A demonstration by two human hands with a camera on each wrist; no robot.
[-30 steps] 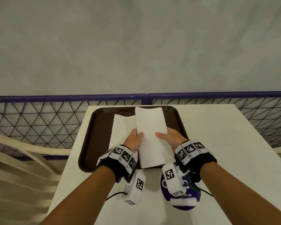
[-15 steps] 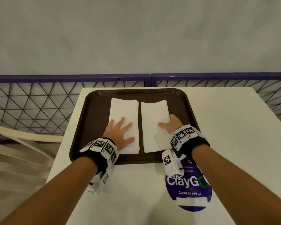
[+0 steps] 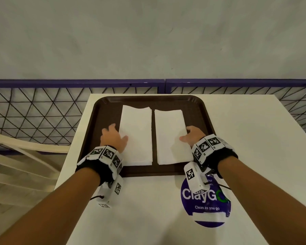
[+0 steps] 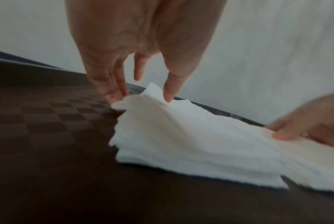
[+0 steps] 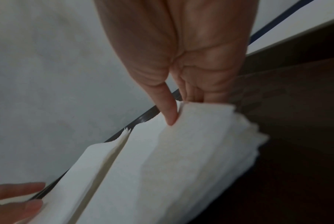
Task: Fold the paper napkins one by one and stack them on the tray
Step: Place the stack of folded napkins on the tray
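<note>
Hands [image 3: 113, 137] [image 3: 193, 137] apparently at napkin stacks' [image 3: 136, 135] outer edges

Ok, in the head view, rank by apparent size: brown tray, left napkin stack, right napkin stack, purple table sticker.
1. Brown tray, clearly largest.
2. Left napkin stack and right napkin stack: too alike to rank.
3. Purple sticker, though partly hidden and nearer the camera, so unsure.

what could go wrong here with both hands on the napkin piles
1. The left hand pinches the outer edge of the left pile, whose layers look fanned in the left wrist view; it may lift several napkins at once.
2. The right hand grips the right pile edge; a tug could skew it on the tray.
</note>
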